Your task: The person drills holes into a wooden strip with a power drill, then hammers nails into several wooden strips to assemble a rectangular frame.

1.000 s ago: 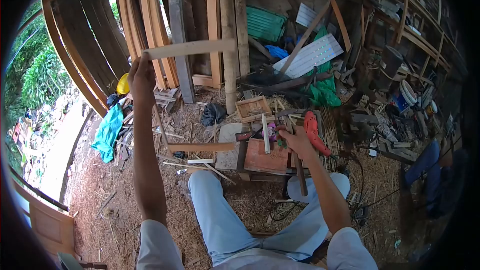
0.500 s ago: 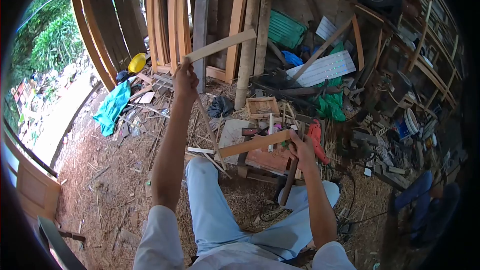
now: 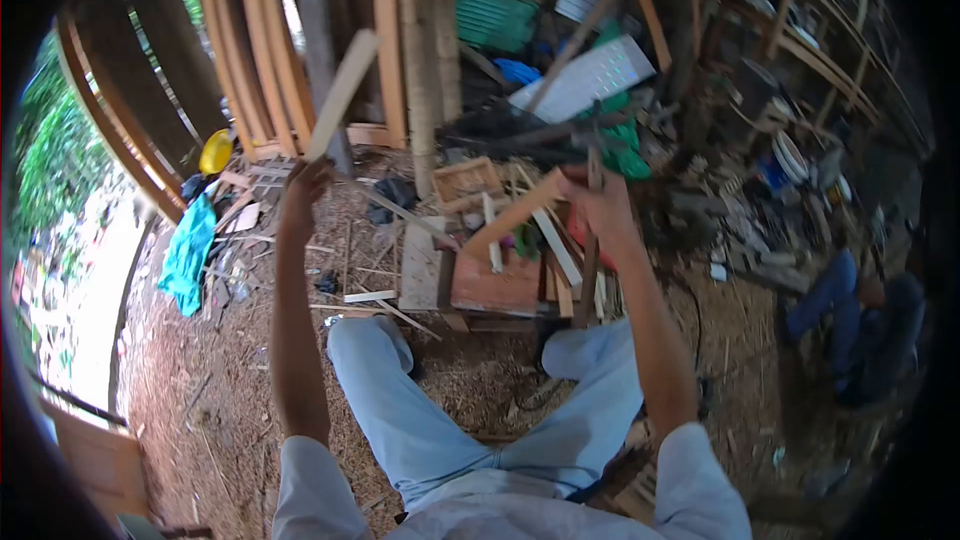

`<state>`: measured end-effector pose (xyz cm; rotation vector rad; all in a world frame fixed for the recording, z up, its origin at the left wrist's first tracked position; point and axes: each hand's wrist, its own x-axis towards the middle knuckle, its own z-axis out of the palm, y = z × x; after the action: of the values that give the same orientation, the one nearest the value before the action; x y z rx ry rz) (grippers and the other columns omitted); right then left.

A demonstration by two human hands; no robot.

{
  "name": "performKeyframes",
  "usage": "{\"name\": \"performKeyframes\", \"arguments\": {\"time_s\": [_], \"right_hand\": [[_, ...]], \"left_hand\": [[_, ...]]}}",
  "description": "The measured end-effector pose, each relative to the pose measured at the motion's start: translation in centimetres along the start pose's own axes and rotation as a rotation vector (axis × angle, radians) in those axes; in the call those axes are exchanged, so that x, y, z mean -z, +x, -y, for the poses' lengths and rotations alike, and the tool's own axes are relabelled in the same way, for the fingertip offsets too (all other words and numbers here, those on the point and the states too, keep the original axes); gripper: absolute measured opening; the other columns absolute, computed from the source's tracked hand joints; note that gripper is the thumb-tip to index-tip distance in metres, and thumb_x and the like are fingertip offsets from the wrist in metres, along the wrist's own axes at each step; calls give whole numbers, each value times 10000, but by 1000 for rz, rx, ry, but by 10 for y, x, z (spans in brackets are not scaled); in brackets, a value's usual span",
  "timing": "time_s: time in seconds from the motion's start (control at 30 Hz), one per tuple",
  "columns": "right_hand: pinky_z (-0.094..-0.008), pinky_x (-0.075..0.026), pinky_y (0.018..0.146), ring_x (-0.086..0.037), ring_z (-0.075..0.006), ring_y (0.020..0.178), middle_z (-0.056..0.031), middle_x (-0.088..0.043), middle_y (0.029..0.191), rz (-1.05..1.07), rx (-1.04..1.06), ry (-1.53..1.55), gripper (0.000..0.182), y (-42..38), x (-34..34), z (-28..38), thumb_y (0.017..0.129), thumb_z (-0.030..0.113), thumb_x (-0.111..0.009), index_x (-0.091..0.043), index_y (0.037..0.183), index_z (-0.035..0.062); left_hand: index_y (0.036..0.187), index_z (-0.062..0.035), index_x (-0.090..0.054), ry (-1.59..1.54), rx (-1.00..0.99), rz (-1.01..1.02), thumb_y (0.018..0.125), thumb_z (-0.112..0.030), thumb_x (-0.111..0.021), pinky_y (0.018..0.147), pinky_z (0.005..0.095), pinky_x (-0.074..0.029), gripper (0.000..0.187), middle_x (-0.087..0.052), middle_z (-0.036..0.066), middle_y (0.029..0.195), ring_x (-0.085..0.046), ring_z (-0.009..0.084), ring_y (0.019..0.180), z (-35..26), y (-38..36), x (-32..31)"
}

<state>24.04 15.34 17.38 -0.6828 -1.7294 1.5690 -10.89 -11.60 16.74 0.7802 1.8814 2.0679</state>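
My left hand is closed around the lower end of a pale wooden strip, which points up and to the right. A thinner wooden stick slants from beside that hand toward the low work surface. My right hand grips a short wooden slat that slopes down to the left. Against the same hand stands a long dark stick, resembling a hammer handle. Below the slat is a reddish-brown board. A red power tool is mostly hidden by my right hand.
A small wooden box sits behind the board. Wooden frames lean at the back left, beside a bamboo post. Scrap wood and a green crate fill the back. Another person's legs show at the right.
The view has shifted right, and the strip in my left hand has swung more upright. My right hand has moved up and forward with the slat, now tilted more steeply.
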Motion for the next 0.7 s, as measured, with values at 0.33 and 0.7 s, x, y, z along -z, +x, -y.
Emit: {"name": "performKeyframes", "arguments": {"time_s": [0.33, 0.7], "right_hand": [[-247, -328, 381, -380, -74, 402, 28, -481, 580, 184, 3, -173, 197, 48, -2, 6, 843, 168, -694, -669, 943, 0], [-473, -534, 738, -659, -401, 813, -261, -646, 794, -46, -21, -1227, 213, 13, 34, -158, 809, 101, -539, -634, 888, -73]], "left_hand": [[1149, -26, -520, 224, -242, 167, 928, -238, -596, 717, 282, -456, 315, -582, 43, 899, -561, 115, 812, 18, -23, -31], [1014, -39, -565, 91, -153, 150, 951, -237, -559, 444, 214, -328, 208, -452, -40, 653, -406, 35, 501, 19, -29, -32]]}}
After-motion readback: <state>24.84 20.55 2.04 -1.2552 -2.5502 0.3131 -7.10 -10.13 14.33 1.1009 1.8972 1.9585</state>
